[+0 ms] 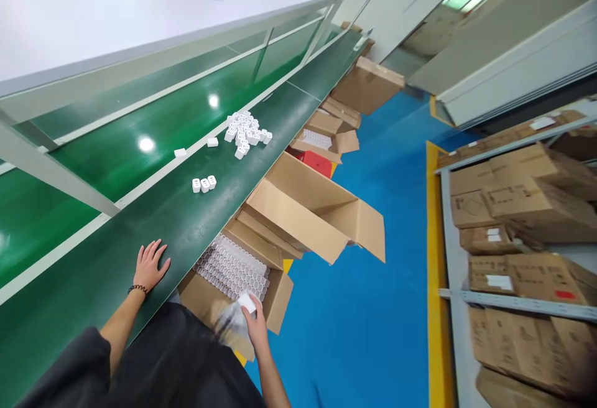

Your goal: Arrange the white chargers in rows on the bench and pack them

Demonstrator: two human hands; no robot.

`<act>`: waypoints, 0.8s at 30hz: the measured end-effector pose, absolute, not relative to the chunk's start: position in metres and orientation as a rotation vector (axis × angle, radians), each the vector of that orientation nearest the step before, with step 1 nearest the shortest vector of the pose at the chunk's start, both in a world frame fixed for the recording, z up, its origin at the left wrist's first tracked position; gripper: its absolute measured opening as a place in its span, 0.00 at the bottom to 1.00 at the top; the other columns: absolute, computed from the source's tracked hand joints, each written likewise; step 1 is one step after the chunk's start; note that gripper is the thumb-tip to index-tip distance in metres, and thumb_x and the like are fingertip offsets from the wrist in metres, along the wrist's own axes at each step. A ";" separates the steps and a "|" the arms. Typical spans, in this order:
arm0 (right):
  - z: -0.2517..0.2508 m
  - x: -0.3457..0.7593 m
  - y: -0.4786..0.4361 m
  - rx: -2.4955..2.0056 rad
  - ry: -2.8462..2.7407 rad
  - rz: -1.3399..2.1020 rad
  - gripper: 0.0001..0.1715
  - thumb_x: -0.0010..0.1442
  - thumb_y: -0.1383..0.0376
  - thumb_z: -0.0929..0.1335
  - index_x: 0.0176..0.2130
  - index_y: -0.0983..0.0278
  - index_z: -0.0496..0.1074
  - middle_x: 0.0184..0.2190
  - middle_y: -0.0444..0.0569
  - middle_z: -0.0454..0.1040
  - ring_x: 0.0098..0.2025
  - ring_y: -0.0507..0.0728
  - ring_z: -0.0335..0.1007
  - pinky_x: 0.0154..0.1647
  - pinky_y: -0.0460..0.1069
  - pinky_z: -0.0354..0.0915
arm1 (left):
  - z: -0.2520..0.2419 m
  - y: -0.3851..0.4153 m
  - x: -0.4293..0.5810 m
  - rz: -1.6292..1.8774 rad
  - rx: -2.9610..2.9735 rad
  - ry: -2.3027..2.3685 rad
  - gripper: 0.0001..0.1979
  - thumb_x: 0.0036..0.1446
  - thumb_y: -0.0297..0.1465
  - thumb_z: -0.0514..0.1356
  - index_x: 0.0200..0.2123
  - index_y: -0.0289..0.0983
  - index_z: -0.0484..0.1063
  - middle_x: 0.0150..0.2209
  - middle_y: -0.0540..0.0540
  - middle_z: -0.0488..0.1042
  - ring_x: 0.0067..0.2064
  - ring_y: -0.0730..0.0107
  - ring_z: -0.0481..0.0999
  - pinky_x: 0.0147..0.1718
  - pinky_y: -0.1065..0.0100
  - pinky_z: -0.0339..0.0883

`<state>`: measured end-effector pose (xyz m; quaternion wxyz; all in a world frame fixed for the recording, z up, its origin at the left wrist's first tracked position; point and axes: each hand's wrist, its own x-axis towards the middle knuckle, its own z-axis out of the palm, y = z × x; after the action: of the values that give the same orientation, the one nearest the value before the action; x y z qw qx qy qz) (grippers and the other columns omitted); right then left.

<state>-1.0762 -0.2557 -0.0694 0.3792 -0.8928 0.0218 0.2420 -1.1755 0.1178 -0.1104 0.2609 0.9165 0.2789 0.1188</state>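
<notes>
My left hand (150, 266) lies flat on the green work surface (107, 271), fingers spread, holding nothing. My right hand (256, 324) has its fingers closed on a white block (246, 301) above an open carton. Inside that carton, rows of clear-and-white pieces (232, 265) stand packed together. A blurred translucent bag (232, 321) hangs beside my right hand; whether the hand also holds it, I cannot tell. Three white blocks (204, 185) sit side by side on the green surface, and a heap of similar blocks (243, 131) lies farther along it.
A large open carton (298, 215) stands beside the work surface, with more cartons (366, 84) beyond. A red object (318, 163) shows between them. A white shelf (93, 22) runs above on the left. Racks at the right hold stacked boxes (536, 196) by the blue floor (364, 333).
</notes>
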 end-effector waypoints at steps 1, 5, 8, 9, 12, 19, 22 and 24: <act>-0.066 -1.054 -0.242 -2.291 0.005 0.572 0.31 0.52 0.45 0.62 0.53 0.53 0.65 0.59 0.55 0.71 0.65 0.73 0.63 0.65 0.62 0.60 | -0.109 0.119 -1.174 0.334 2.481 0.769 0.22 0.60 0.44 0.55 0.53 0.41 0.74 0.63 0.41 0.68 0.65 0.50 0.64 0.69 0.49 0.45; -0.050 -0.953 -0.166 -2.310 -0.182 0.390 0.35 0.58 0.51 0.61 0.60 0.65 0.62 0.61 0.62 0.68 0.63 0.67 0.64 0.66 0.56 0.58 | -0.094 0.156 -1.137 0.397 2.470 0.838 0.18 0.62 0.44 0.53 0.43 0.39 0.76 0.48 0.40 0.78 0.49 0.51 0.75 0.55 0.51 0.64; -0.044 -0.866 -0.101 -2.354 -0.248 0.231 0.36 0.60 0.53 0.62 0.62 0.69 0.60 0.62 0.62 0.66 0.63 0.65 0.61 0.66 0.56 0.55 | -0.079 0.215 -1.065 0.500 2.459 0.878 0.21 0.64 0.45 0.52 0.48 0.37 0.74 0.50 0.38 0.76 0.54 0.49 0.72 0.56 0.51 0.63; -0.044 -0.838 -0.080 -2.373 -0.253 0.184 0.35 0.61 0.53 0.62 0.62 0.69 0.61 0.62 0.62 0.66 0.63 0.65 0.60 0.65 0.57 0.55 | -0.076 0.237 -1.034 0.538 2.455 0.880 0.22 0.64 0.45 0.51 0.51 0.37 0.73 0.53 0.37 0.74 0.57 0.49 0.69 0.59 0.50 0.60; -0.053 -0.762 -0.025 -2.442 -0.227 0.074 0.33 0.62 0.54 0.61 0.61 0.69 0.62 0.60 0.61 0.68 0.61 0.65 0.61 0.62 0.58 0.57 | -0.072 0.291 -0.928 0.585 2.453 0.825 0.27 0.64 0.45 0.53 0.60 0.37 0.67 0.62 0.36 0.65 0.65 0.48 0.60 0.66 0.49 0.52; -0.086 -0.701 0.015 -2.604 -0.193 -0.087 0.33 0.65 0.51 0.59 0.62 0.67 0.65 0.51 0.61 0.72 0.57 0.68 0.61 0.50 0.59 0.62 | -0.096 0.319 -0.804 0.364 2.490 0.519 0.22 0.64 0.38 0.51 0.58 0.40 0.71 0.65 0.40 0.64 0.69 0.49 0.55 0.67 0.46 0.55; -0.091 -0.700 0.010 -2.660 -0.219 -0.104 0.34 0.66 0.50 0.58 0.62 0.68 0.65 0.48 0.61 0.72 0.55 0.68 0.62 0.47 0.58 0.63 | -0.092 0.308 -0.834 0.209 2.480 0.286 0.20 0.65 0.40 0.50 0.55 0.46 0.74 0.61 0.46 0.70 0.64 0.57 0.66 0.66 0.53 0.60; -0.092 -0.698 0.008 -2.696 -0.256 -0.114 0.33 0.67 0.50 0.58 0.61 0.68 0.65 0.46 0.60 0.73 0.54 0.68 0.63 0.45 0.57 0.64 | -0.077 0.307 -0.849 0.079 2.448 0.144 0.24 0.62 0.45 0.55 0.60 0.48 0.70 0.61 0.48 0.71 0.61 0.58 0.70 0.64 0.55 0.63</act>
<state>-0.6979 0.0079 -0.0916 0.2139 -0.9716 -0.0924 -0.0412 -0.8494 0.3068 -0.0770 0.3374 0.9392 0.0552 0.0303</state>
